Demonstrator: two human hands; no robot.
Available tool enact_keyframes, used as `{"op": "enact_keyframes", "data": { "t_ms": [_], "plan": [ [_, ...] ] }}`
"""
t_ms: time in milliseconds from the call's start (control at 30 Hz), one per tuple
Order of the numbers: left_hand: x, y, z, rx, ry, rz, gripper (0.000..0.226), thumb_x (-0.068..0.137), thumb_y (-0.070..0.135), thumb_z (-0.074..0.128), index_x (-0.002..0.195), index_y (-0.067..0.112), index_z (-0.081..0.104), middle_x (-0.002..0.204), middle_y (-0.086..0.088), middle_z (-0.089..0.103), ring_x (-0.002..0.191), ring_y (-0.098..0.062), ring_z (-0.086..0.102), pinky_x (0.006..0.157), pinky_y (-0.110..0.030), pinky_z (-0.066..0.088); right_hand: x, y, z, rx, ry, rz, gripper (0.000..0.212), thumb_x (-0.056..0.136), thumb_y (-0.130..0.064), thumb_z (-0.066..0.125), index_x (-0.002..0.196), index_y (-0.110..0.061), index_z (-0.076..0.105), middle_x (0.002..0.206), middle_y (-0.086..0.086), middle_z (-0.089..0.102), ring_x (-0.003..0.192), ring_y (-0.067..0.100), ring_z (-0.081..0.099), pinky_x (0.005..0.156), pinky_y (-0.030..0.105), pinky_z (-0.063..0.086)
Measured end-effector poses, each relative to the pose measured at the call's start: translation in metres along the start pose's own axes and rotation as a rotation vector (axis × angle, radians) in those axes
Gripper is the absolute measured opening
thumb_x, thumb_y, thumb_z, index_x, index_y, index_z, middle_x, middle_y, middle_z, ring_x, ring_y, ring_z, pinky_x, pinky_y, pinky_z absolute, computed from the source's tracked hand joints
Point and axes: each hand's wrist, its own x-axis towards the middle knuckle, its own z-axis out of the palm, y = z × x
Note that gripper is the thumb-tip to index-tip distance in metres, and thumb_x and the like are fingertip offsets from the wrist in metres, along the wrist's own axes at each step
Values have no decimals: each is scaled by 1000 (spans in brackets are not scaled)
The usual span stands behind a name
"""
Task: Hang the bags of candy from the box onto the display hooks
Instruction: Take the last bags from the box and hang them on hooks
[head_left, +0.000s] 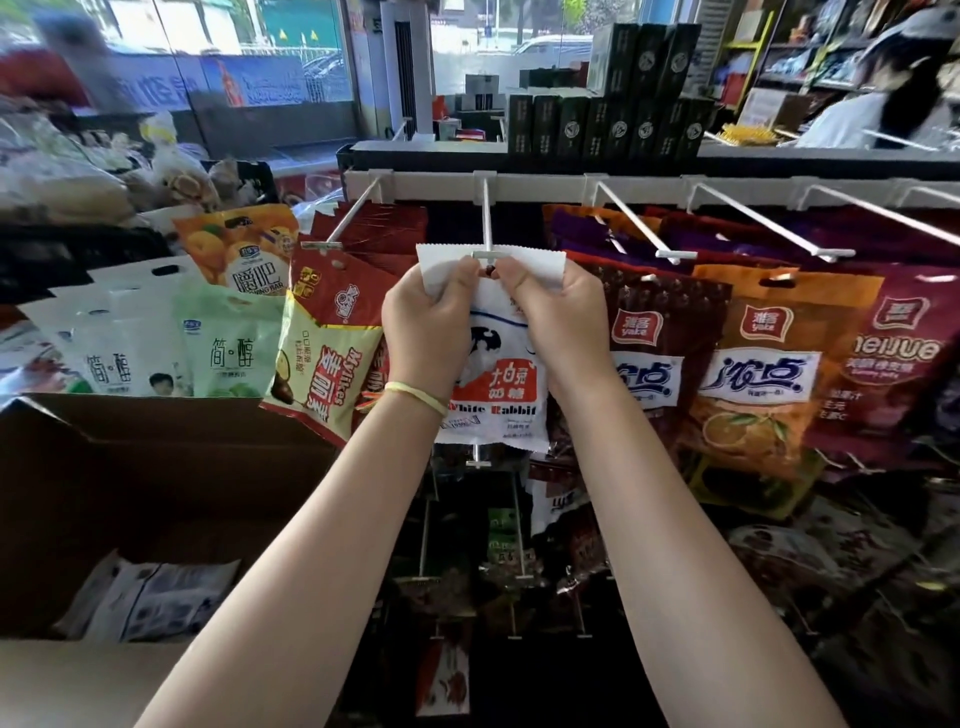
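Beside hands: Mylikes bags, orange bag.

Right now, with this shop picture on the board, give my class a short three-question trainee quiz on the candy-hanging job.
1. True or false: both hands pinch the top edge of the White Rabbit candy bag.
2. Which hook is the bag held up to? A) the centre display hook B) the one bearing the orange Yake bag C) a bottom-row hook
3. Fill in: more white bags lie in the ______ at lower left.

Key: 1 true, left hand and right hand grip it either side of the hook tip. 2 A. 3 cardboard box.
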Motion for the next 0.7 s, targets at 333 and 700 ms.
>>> {"op": "enact_keyframes", "data": {
  "t_ms": [333, 700],
  "plan": [
    [7, -7, 3, 39, 38, 29, 36, 94, 29, 66, 68, 4, 60, 60, 0, 55, 58, -14, 50, 60, -46, 50, 7, 0, 4, -123, 43, -36, 20, 92, -23, 73, 85, -4, 70, 69, 2, 69, 63, 17, 64, 61, 33, 54],
    [-3, -6, 8, 177, 29, 44, 25, 98, 19, 63, 74, 20, 57, 67, 13, 56, 60, 2, 51, 58, -18, 39, 7, 15, 8, -282, 148, -92, 20, 94, -25, 70, 93, -5, 72, 80, 6, 74, 73, 14, 68, 70, 39, 58]
  ]
}}
